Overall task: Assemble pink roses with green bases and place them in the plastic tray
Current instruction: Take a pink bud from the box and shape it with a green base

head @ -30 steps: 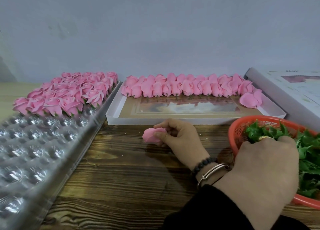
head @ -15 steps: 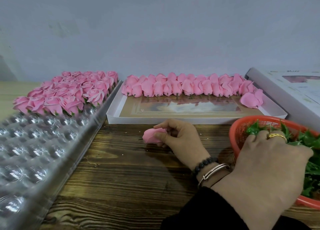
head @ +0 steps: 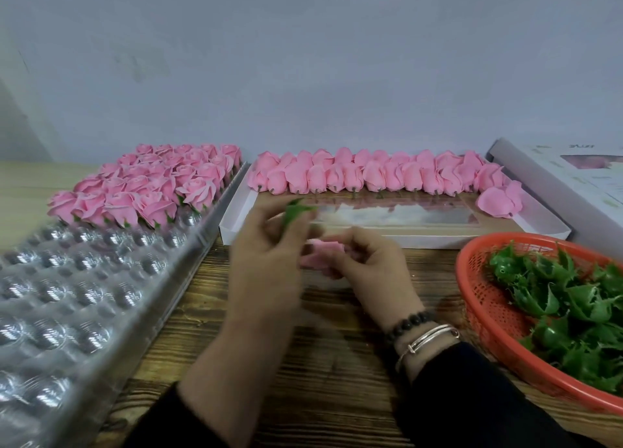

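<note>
Pink rose [head: 322, 252] sits at the frame's center above the wooden surface [head: 337, 363], pinched by the right hand [head: 367, 265]. Just left of it, the blurred left hand [head: 266, 262] grips a green base [head: 296, 211]. The plastic tray [head: 84, 296] fills the left of the frame.

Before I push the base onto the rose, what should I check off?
1. Left hand pinches a green base: ok.
2. Right hand grips the pink rose: ok.
3. Base seated on rose: not ok, they are apart.
4. Rose's underside turned toward the base: cannot tell, blurred.
5. Free pockets in the plastic tray: ok, near rows unfilled.
</note>
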